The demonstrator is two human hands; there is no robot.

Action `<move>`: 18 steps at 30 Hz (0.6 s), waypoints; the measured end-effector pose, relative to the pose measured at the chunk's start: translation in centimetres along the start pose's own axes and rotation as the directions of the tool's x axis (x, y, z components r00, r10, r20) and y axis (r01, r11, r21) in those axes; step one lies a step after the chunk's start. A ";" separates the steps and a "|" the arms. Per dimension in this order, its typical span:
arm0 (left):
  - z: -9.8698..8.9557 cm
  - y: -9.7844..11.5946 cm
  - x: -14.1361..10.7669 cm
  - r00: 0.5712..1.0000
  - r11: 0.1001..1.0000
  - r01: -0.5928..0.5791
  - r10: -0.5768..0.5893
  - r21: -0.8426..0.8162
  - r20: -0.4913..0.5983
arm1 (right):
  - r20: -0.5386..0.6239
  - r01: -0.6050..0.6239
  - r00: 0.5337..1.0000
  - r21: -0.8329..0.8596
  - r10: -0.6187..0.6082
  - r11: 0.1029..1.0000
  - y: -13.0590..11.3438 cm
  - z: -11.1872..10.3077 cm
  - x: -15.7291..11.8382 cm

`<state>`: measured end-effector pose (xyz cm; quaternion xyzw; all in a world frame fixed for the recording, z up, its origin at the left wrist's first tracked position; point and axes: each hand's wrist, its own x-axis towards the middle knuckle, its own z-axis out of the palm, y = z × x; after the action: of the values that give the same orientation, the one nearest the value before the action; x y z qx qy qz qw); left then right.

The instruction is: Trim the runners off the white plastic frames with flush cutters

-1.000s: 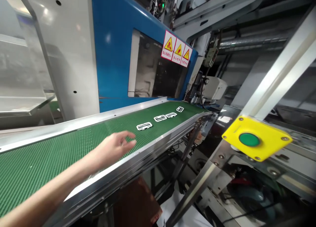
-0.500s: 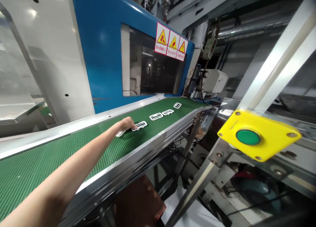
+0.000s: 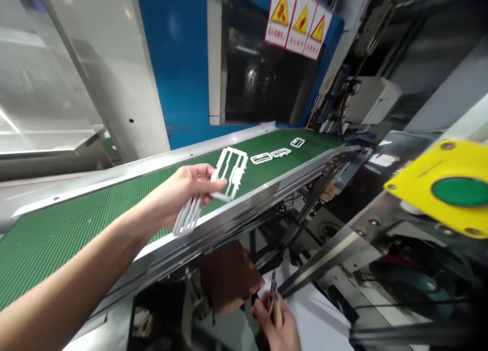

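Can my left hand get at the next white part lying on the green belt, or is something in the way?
Probably not yet: the left hand already holds white plastic parts. The way to the next part looks free.

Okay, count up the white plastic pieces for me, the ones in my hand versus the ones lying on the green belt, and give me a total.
White plastic pieces held in the left hand: 2 (one upper, one lower)
White plastic pieces lying on the green belt: 3 (near, middle, far)
Total: 5
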<state>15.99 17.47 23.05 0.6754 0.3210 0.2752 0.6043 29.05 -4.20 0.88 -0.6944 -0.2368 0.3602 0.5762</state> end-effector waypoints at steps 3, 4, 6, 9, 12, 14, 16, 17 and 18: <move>2.1 -3.5 -8.0 0.994 0.994 0.070 -0.076 -0.089 -0.073 | 0.161 0.070 0.983 0.121 -0.089 0.990 -3.5 1.5 -0.6; 2.9 -5.3 -10.1 0.985 0.983 0.120 -0.135 -0.140 -0.105 | 0.235 0.095 0.963 0.160 -0.132 0.982 -4.4 2.1 -0.8; 4.3 -9.5 -13.4 0.949 0.936 0.234 -0.279 -0.263 -0.149 | 0.372 0.087 0.913 0.225 -0.169 0.970 -5.6 3.3 -1.3; 6.2 -15.3 -17.1 0.866 0.835 0.365 -0.467 -0.412 -0.180 | 0.480 0.087 0.865 0.143 -0.146 0.986 -5.4 5.1 -2.1; 7.1 -18.6 -19.5 0.823 0.773 0.404 -0.541 -0.489 -0.175 | 0.536 0.088 0.839 0.044 -0.098 0.995 -3.9 6.2 -2.7; 6.9 -19.5 -20.6 0.815 0.754 0.405 -0.554 -0.517 -0.170 | 0.560 0.061 0.826 0.034 -0.070 0.998 -3.1 6.4 -3.0; 6.1 -19.8 -21.1 0.806 0.750 0.385 -0.557 -0.537 -0.200 | 0.582 0.033 0.812 0.020 -0.038 0.999 -2.5 6.5 -3.0; 5.6 -19.8 -21.2 0.802 0.757 0.370 -0.553 -0.539 -0.225 | 0.598 0.020 0.801 0.007 -0.020 1.000 -2.3 6.5 -3.0; 4.9 -19.8 -21.3 0.803 0.769 0.354 -0.542 -0.533 -0.247 | 0.616 0.006 0.788 -0.006 -0.001 1.000 -2.2 6.4 -3.0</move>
<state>4.06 -0.72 3.11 0.3450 0.5136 0.3153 0.7196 22.40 -1.87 3.19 -0.5408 -0.4143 0.5648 0.4657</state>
